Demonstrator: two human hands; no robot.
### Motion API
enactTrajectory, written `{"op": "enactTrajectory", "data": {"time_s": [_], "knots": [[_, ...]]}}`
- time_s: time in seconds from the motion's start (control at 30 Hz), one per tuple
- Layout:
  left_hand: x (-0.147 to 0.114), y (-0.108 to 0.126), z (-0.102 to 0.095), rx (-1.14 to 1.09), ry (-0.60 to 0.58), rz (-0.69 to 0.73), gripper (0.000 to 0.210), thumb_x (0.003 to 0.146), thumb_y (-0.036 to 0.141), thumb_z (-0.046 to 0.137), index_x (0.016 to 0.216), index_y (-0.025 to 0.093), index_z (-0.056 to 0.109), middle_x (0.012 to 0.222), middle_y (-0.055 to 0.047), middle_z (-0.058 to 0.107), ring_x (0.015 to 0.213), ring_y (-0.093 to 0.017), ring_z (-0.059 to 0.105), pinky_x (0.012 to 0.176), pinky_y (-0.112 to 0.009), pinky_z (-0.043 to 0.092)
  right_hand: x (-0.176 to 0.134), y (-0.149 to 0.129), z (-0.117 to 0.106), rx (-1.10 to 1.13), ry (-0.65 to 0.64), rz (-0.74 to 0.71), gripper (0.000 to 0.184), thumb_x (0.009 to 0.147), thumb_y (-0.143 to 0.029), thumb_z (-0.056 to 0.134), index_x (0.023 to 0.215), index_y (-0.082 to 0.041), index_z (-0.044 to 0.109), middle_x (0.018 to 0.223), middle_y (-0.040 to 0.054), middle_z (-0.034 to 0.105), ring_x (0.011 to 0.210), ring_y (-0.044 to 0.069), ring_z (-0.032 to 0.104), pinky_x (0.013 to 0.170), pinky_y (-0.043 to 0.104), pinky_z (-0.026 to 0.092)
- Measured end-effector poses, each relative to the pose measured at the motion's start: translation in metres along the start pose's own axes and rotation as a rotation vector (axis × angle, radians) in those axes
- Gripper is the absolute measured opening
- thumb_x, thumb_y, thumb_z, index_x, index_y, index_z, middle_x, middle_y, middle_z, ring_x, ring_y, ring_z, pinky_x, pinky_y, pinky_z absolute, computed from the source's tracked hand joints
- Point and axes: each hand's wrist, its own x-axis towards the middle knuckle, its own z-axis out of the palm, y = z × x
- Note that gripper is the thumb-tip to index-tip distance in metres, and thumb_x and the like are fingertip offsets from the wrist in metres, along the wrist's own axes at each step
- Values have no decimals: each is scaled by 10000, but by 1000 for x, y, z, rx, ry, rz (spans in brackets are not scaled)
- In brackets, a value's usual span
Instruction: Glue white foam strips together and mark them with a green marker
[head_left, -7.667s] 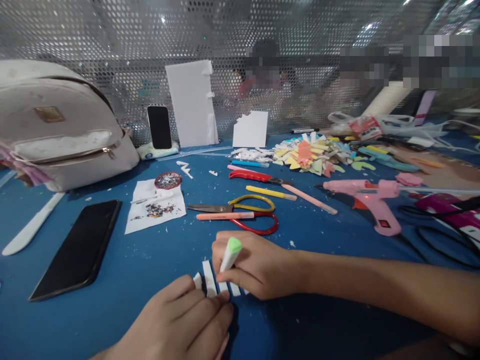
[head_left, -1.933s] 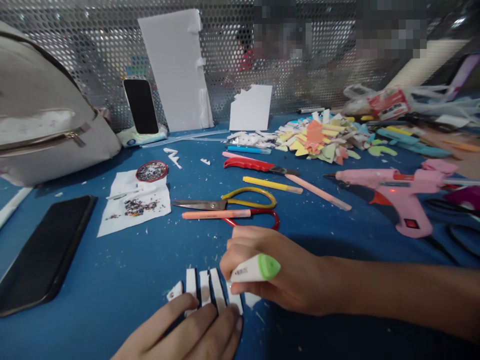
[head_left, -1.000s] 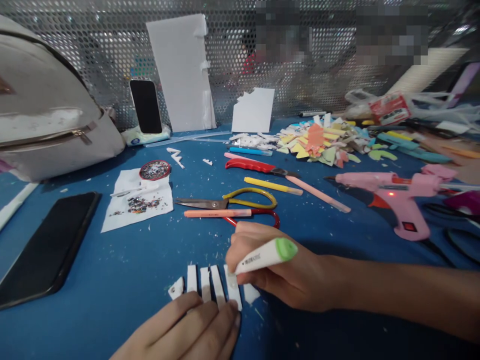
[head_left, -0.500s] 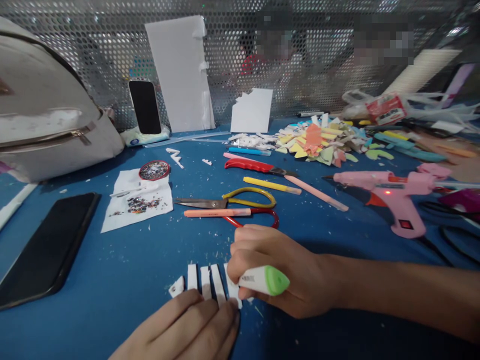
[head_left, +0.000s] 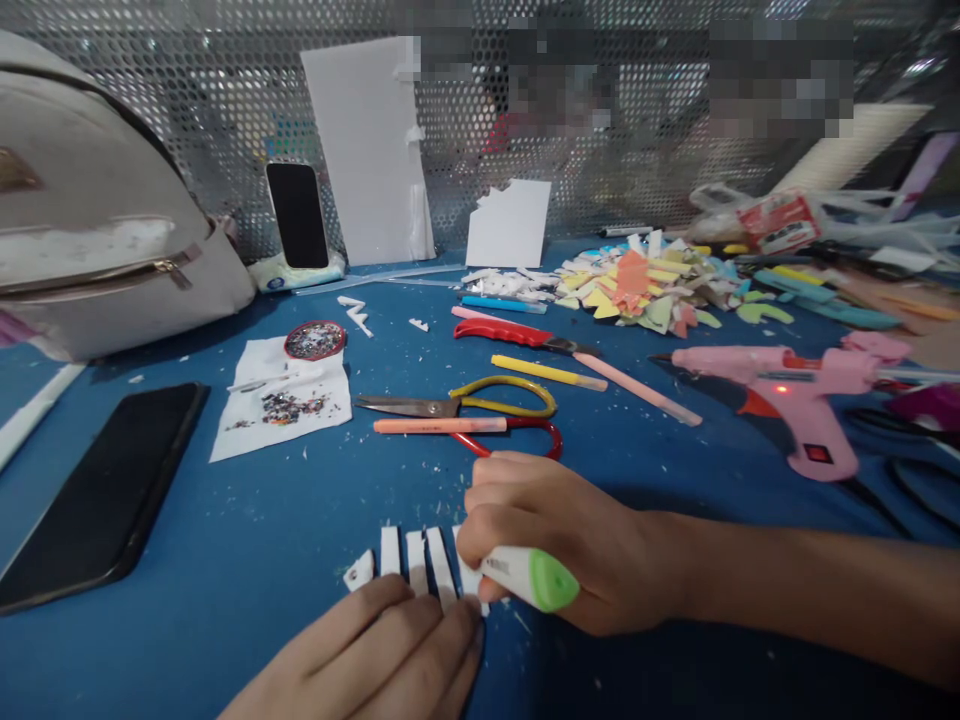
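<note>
My right hand [head_left: 555, 540] grips a white marker with a green end [head_left: 532, 578], its tip down among several small white strips [head_left: 412, 560] laid side by side on the blue table [head_left: 247, 540]. My left hand [head_left: 375, 660] lies flat at the bottom edge, fingertips pressing on the near ends of those strips. Part of the strips is hidden under both hands.
Scissors [head_left: 465, 405], an orange pen [head_left: 435, 425], a red cutter [head_left: 517, 335] and a yellow pen [head_left: 547, 373] lie behind my right hand. A pink glue gun [head_left: 787, 385] is at right, a black phone [head_left: 105, 490] at left, a bag [head_left: 97, 220] far left, and paper scraps [head_left: 637, 290] at the back.
My right hand has turned the marker so its green end dropped from pointing up-right to low and right; the tip stays on the strips. My left hand stays put.
</note>
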Motion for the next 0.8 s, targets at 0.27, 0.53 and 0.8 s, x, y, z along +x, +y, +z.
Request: {"op": "enactTrajectory", "data": {"time_s": [0.27, 0.53, 0.8], "knots": [[-3, -1, -3, 4, 2, 14, 359, 1023, 122, 373, 1178, 227, 679, 1203, 69, 688, 1078, -114, 565, 1243, -353, 72, -1, 3, 2, -29, -45, -16, 249, 1029, -329, 386, 835, -193, 463, 708, -12, 511, 666, 151, 410, 644, 286, 311], [2, -2, -3, -26, 13, -26, 354, 1031, 131, 370, 1204, 213, 668, 1199, 84, 696, 1087, -101, 572, 1231, -304, 114, -2, 3, 1, 92, -9, 69, 224, 1008, -282, 456, 814, -181, 505, 749, 8, 569, 703, 150, 456, 715, 284, 363], [1, -3, -6, -49, 29, -16, 350, 1031, 137, 369, 1188, 192, 677, 1189, 60, 699, 1078, -111, 572, 1222, -294, 126, -3, 3, -1, 219, 80, 97, 153, 968, -187, 476, 863, -133, 574, 831, 58, 614, 771, 155, 550, 785, 290, 433]]}}
